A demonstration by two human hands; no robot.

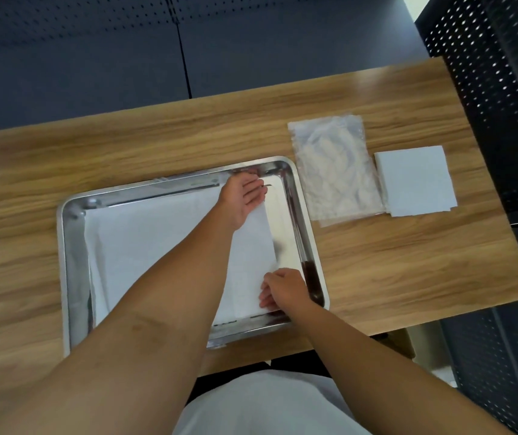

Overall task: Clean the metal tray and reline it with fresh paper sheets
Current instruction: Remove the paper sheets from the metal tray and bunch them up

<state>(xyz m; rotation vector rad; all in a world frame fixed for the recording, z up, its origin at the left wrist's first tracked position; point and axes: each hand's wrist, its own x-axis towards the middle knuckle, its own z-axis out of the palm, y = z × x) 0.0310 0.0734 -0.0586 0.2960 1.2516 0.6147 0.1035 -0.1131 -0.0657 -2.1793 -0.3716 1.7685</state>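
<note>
— Lying on the wooden table (pixel 188 133), left of centre: metal tray (pixel 63 246), rim bright, floor nearly covered by white paper sheets (pixel 144 243).

— Overlapped?

— Yes, a second sheet laid over the right part of the first, with a bare strip of steel showing along the right wall.

— And at the far edge?

— Left hand (pixel 243 196), arm crossing over the tray, fingers together and pressed flat on the upper corner of the paper.

— Nearer?

— Right hand (pixel 283 288), fingers curled down on the lower right corner; pinching or only pressing, cannot tell.

— Further right?

— Clear plastic bag (pixel 336 171) flat on the table, just beside the tray. Then a white stack of folded sheets (pixel 414 180), touching the bag's edge.
</note>
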